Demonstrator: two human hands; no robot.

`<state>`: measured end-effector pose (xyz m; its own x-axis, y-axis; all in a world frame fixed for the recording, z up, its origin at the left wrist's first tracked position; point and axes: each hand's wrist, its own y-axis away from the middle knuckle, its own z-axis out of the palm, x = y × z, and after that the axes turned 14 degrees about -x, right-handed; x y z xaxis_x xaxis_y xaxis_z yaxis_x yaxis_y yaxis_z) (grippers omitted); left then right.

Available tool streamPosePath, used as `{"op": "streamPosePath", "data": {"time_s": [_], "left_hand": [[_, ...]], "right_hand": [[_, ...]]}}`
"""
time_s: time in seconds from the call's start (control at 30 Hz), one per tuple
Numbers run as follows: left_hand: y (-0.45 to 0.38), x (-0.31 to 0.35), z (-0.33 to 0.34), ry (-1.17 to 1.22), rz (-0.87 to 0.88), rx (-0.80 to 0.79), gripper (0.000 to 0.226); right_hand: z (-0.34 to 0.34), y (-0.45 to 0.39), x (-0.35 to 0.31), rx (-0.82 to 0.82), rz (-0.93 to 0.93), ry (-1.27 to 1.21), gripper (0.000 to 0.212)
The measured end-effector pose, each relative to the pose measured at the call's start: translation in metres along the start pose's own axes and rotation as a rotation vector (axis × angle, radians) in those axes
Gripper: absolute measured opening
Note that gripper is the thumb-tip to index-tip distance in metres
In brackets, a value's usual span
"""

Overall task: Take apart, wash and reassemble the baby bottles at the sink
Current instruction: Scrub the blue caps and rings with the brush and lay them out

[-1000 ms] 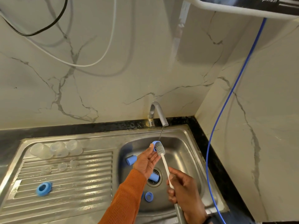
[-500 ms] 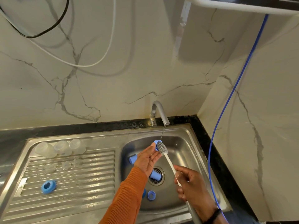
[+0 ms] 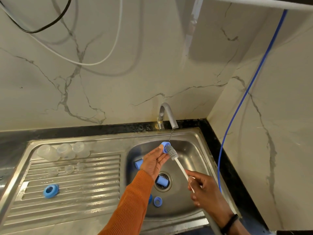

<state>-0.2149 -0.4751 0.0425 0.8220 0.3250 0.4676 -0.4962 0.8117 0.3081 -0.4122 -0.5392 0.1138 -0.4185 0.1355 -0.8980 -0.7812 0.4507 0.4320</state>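
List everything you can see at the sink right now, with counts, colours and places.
Clear plastic bottle bodies: three, draining board's back edge.
Clear teats: three, board ridges.
Blue screw ring: one, board front.
Blue bottle parts: at least three, steel sink basin.
Blue ring being scrubbed: one, under the grey tap.
Grey-bristled white-handled brush: one.
Blue hose: one, right wall.
Left hand: holds ring.
Right hand: grips brush.

**Hidden and cut-off parts at the sink**

My left sleeve (image 3: 130,200) covers part of a blue ring (image 3: 150,198). My left hand (image 3: 155,161) hides most of one blue cap (image 3: 138,164). My right forearm (image 3: 237,226) leaves the bottom edge.
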Motion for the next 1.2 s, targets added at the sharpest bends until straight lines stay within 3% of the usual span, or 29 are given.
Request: {"op": "streamPosePath", "data": {"time_s": [0.17, 0.33, 0.4, 0.5, 0.63, 0.67, 0.7, 0.8, 0.83, 0.87, 0.93, 1.0, 1.13, 1.2], "left_hand": [[-0.004, -0.012, 0.006, 0.049, -0.055, -0.028, 0.045], [0.0, 0.0, -0.014, 0.047, -0.079, -0.077, 0.048], [0.0, 0.003, -0.021, -0.002, -0.105, -0.048, 0.054], [0.001, 0.001, -0.014, -0.147, -0.14, -0.035, 0.051], [-0.002, -0.011, 0.001, -0.125, -0.138, -0.036, 0.046], [-0.003, -0.011, 0.003, -0.07, -0.123, -0.041, 0.043], [-0.005, -0.01, 0.005, -0.022, -0.109, -0.053, 0.043], [-0.009, -0.01, 0.012, 0.012, -0.102, -0.08, 0.055], [-0.01, -0.011, 0.014, 0.026, -0.106, -0.086, 0.055], [-0.009, -0.013, 0.015, 0.056, -0.109, -0.09, 0.053], [-0.006, -0.013, 0.011, 0.104, -0.113, -0.104, 0.049], [-0.004, -0.009, 0.005, 0.085, -0.111, -0.118, 0.044], [-0.005, -0.002, 0.007, -0.084, -0.107, -0.078, 0.05], [-0.005, -0.001, 0.009, -0.126, -0.089, -0.026, 0.048]], "right_hand": [[0.02, 0.002, -0.003, -0.004, -0.107, -0.081, 0.046], [-0.003, 0.008, 0.002, -0.182, -0.089, 0.086, 0.042], [-0.024, 0.007, 0.001, -0.075, -0.173, 0.469, 0.039], [-0.043, 0.007, 0.0, 0.226, -0.324, 1.003, 0.029], [-0.034, 0.004, 0.001, 0.445, -0.479, 1.257, 0.017], [-0.031, 0.003, 0.002, 0.433, -0.471, 1.154, 0.014], [-0.028, 0.001, 0.004, 0.402, -0.394, 0.9, 0.012], [-0.014, -0.004, 0.007, 0.098, 0.029, -0.251, 0.012], [-0.011, -0.005, 0.007, -0.014, 0.131, -0.523, 0.017], [-0.008, -0.006, 0.004, -0.107, 0.2, -0.71, 0.023], [-0.003, -0.009, -0.004, -0.184, 0.251, -0.834, 0.026], [-0.001, -0.012, -0.007, -0.076, 0.189, -0.507, 0.019], [0.0, -0.011, -0.002, 0.384, -0.155, 0.726, 0.021], [-0.001, -0.012, 0.002, 0.474, -0.321, 1.05, 0.031]]}}
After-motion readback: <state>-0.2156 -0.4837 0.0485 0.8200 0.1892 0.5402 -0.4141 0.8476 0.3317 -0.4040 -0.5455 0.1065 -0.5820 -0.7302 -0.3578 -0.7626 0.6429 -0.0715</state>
